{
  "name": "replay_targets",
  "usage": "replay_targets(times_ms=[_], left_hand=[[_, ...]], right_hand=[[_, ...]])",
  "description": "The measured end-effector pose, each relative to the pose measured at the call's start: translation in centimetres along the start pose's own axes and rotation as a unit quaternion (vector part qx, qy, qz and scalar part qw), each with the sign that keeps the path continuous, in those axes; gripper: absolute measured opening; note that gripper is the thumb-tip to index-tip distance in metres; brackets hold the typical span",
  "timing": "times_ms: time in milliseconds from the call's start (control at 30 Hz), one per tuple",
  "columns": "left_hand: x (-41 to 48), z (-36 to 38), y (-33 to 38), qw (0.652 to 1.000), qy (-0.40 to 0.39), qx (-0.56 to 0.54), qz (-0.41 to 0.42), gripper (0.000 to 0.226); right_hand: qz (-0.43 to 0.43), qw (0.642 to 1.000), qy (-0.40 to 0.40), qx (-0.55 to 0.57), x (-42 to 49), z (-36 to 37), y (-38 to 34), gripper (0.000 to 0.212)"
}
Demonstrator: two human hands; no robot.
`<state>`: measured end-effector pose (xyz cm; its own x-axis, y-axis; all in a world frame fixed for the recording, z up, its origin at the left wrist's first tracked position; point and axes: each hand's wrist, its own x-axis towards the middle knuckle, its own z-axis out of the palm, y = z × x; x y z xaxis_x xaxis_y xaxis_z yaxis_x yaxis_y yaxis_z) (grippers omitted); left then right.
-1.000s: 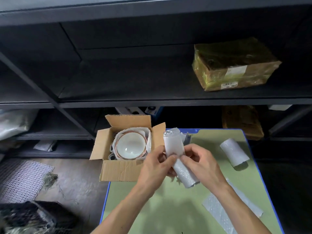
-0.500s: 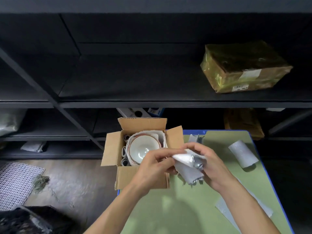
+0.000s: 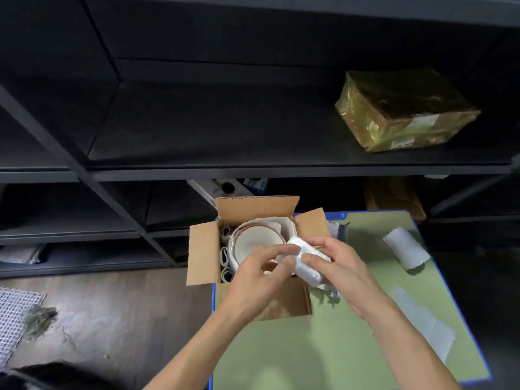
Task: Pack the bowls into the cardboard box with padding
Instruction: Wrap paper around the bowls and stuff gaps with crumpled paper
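Observation:
An open cardboard box (image 3: pixel 201 254) stands at the left corner of the green table. Inside it lies a white bowl (image 3: pixel 253 240) with a brown rim, wrapped in white padding. Rolled padding pieces (image 3: pixel 226 253) stand along the box's left inner wall. My right hand (image 3: pixel 337 266) grips a roll of bubble wrap (image 3: pixel 306 266) over the box's right front corner. My left hand (image 3: pixel 259 274) hovers over the box front, fingertips pinching the roll's upper end.
A second bubble-wrap roll (image 3: pixel 406 249) lies at the table's right. A flat bubble-wrap sheet (image 3: pixel 422 325) rests on the green table top (image 3: pixel 323 356). Dark metal shelving (image 3: pixel 253 170) rises behind, holding a taped parcel (image 3: pixel 402 114). Floor and a mesh mat (image 3: pixel 14 316) lie at the left.
Both hands have carried the bubble-wrap roll left from above the table to over the box's right side. The roll has tipped from upright to nearly lying flat.

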<state>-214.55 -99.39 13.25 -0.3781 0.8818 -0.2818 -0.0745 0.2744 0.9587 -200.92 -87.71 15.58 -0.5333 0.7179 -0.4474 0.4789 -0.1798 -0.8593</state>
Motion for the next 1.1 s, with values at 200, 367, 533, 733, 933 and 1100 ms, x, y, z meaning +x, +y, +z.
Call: replay_targets(times_ms=[200, 367, 533, 733, 933, 1100], left_hand=[[0.3, -0.6, -0.9, 0.998, 0.043, -0.025, 0.023, 0.014], [1.0, -0.6, -1.1, 0.998, -0.011, -0.06, 0.003, 0.041], [1.5, -0.1, -1.5, 0.999, -0.036, 0.004, -0.013, 0.036], [3.7, -0.4, -1.3, 0.968, -0.003, 0.235, 0.085, 0.029], [9.3, -0.7, -1.5, 0.856, -0.045, 0.476, 0.198, 0.06], [10.4, -0.2, -2.0, 0.813, -0.035, 0.533, 0.23, 0.054]], right_hand=[[0.006, 0.994, -0.002, 0.108, -1.2, 2.0, 1.3, 0.044], [-0.018, 0.995, 0.081, 0.061, -1.8, 2.2, 1.9, 0.025], [-0.031, 0.994, 0.1, -0.023, -1.8, 1.1, 2.0, 0.018], [-0.068, 0.96, 0.18, -0.204, -1.5, -0.7, 2.0, 0.014], [-0.081, 0.934, 0.21, -0.277, -0.5, -1.7, 1.1, 0.027], [-0.09, 0.927, 0.207, -0.3, -0.2, -0.8, 0.7, 0.029]])
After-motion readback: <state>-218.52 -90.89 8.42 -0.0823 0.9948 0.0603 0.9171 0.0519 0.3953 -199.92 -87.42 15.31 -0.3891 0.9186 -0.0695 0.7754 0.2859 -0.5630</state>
